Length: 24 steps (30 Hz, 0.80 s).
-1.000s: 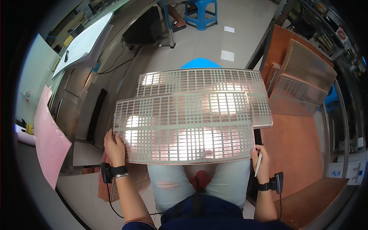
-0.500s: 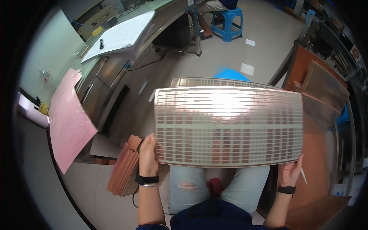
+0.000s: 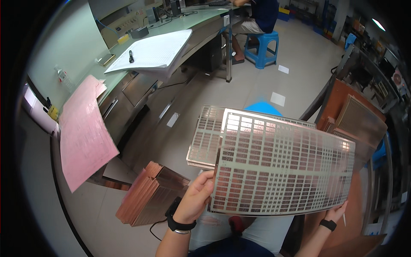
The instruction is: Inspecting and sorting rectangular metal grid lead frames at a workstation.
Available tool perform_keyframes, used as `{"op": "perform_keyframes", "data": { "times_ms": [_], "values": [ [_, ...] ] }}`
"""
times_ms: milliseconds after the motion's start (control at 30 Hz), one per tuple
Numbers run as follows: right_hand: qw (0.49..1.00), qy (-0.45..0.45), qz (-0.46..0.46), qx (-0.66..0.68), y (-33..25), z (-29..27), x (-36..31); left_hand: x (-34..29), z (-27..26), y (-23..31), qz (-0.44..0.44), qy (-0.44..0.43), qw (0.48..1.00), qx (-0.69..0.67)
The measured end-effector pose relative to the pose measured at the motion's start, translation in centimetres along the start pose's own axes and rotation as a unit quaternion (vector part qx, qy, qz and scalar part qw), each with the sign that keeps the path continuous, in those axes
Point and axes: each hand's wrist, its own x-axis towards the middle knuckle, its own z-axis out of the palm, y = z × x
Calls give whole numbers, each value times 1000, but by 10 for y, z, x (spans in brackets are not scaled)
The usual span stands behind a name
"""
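Note:
A thin circuit board panel (image 3: 282, 165), patterned with small copper-coloured rectangles on pale green, is held tilted above my lap. My left hand (image 3: 200, 195) is closed on its left edge, the thumb on the front face. At the lower right corner my right hand (image 3: 337, 210) grips it, with most fingers hidden behind. A slim white pointed stick (image 3: 344, 219) shows beside the right hand; how it is held I cannot make out. Behind the held panel lies a stack of similar panels (image 3: 203, 141), over a blue surface (image 3: 263, 107).
Copper-edged panels (image 3: 150, 197) stand on the floor at left. Pink sheets (image 3: 87, 132) hang off the green desk (image 3: 205, 19), near a paper pad (image 3: 154, 49) with a small black object. More panels (image 3: 359, 118) lean at right. Someone sits on a blue stool (image 3: 261, 49) farther off.
The held panel has moved right and down in the picture and turned, its right side dropping. My left hand has come inward with it. More of the stack behind now shows.

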Motion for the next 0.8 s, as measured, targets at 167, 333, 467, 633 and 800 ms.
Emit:
{"op": "perform_keyframes", "data": {
  "times_ms": [167,333,467,633,800],
  "values": [
    [835,509,-190,-88,31,61,20,-3,1,1,-4,-41,999,3],
    [838,494,-208,-106,30,74,27,-1,1,-8,-28,-74,991,-107],
    [844,483,-207,-102,34,122,49,10,21,-17,-61,-36,992,-107],
    [970,179,-128,-104,120,199,58,21,60,-55,-65,-15,978,-195],
    [942,277,-129,-139,161,221,53,20,118,-77,-85,-38,969,-230]
  ]
}}
